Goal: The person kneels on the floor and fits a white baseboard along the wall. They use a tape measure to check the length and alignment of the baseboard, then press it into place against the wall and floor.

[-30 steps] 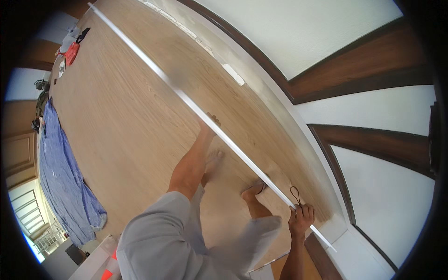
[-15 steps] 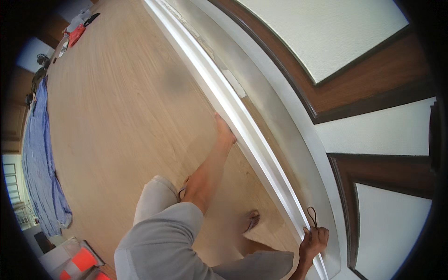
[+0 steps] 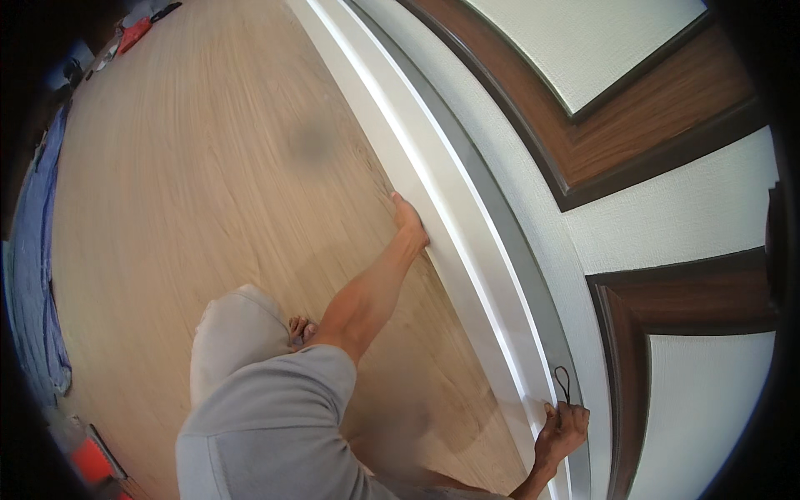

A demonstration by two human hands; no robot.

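Note:
A long white board (image 3: pixel 467 275) runs from the top of the view down to the lower right, lying along the foot of the wall. My left hand (image 3: pixel 410 223) reaches forward and grips the board's near edge about halfway along. Near the board's lower end, my right hand (image 3: pixel 562 429) is closed on it. A thin black cord loop (image 3: pixel 563 382) sticks up from that hand's fingers. My grey sleeve and bent knee (image 3: pixel 237 333) fill the lower middle.
Light wood floor (image 3: pixel 208 167) spreads to the left. The wall on the right has white textured panels (image 3: pixel 667 208) framed by dark brown trim (image 3: pixel 650 125). Blue cloth (image 3: pixel 33 275) lies at the far left, red things (image 3: pixel 133 33) at the top left.
The white board has come from out over the floor to against the wall's foot. My head has leaned closer to the wall, and both hands have kept their hold.

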